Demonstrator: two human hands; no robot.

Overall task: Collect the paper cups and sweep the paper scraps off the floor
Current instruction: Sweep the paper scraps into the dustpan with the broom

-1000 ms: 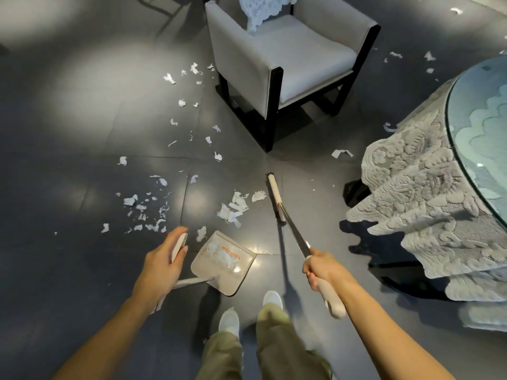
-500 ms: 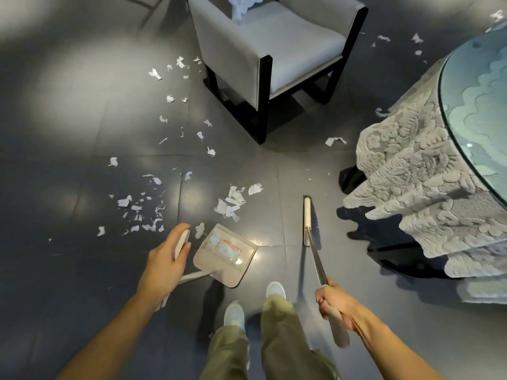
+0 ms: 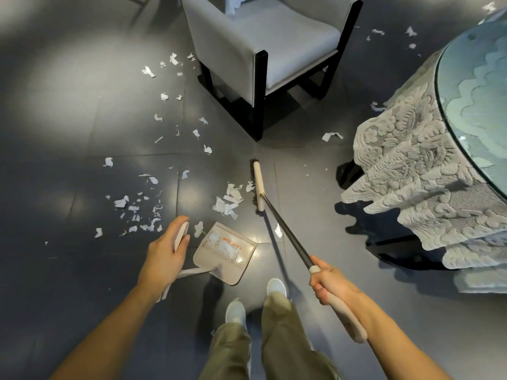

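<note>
White paper scraps (image 3: 227,200) speckle the dark grey floor (image 3: 68,133) beyond the left fingers (image 3: 175,224). Beside them, a beige dustpan (image 3: 227,271). At the right fingers (image 3: 318,286), a black broom (image 3: 285,227), cream grip.

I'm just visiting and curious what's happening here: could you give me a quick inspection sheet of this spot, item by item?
Surface: dark grey tiled floor, glossy, littered with white paper scraps.
Job's things: broom head down beside a scrap pile; dustpan holds some scraps; no paper cups seen.
Clutter: loose scraps spread left of the dustpan and near the armchair.
Hands: left hand grips the dustpan handle; right hand grips the broom handle.
Cables: nothing seen.
Surroundings: grey armchair ahead; glass-topped table with lace cloth at right.
</note>
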